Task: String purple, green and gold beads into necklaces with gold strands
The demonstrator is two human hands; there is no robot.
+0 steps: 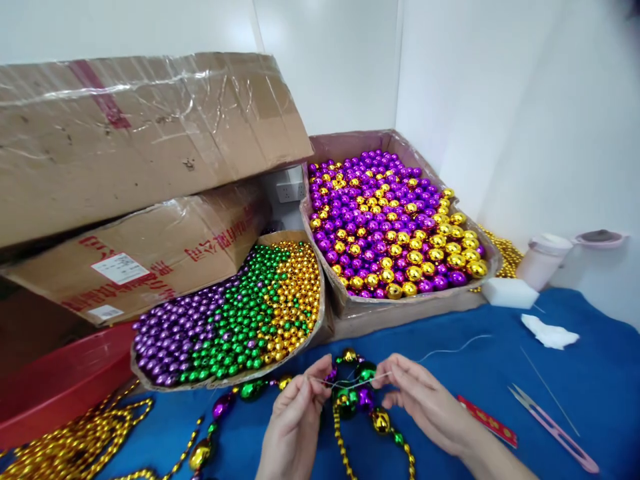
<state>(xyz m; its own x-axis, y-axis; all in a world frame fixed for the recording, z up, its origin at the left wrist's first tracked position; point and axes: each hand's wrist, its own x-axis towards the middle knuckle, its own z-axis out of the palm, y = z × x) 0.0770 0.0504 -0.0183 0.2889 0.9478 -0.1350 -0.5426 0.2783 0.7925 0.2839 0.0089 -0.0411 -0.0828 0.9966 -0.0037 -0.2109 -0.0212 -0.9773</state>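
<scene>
two bare hands, left hand [295,427] & right hand [427,403], no gloves, no rings or watch seen, nails short & plain, wrists & forearms uncovered w/ no sleeve in view, slim fingers.

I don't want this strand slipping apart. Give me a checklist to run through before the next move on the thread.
1. Thread pinched by left hand: ok.
2. Thread pinched by right hand: ok.
3. Thread taut between the fingers: ok, it runs straight.
4. Knot already formed: cannot tell, too fine to see.
5. Bead necklace resting on the blue cloth under the hands: ok.
6. Pink snips near the right hand: ok, lying on the cloth.
</scene>
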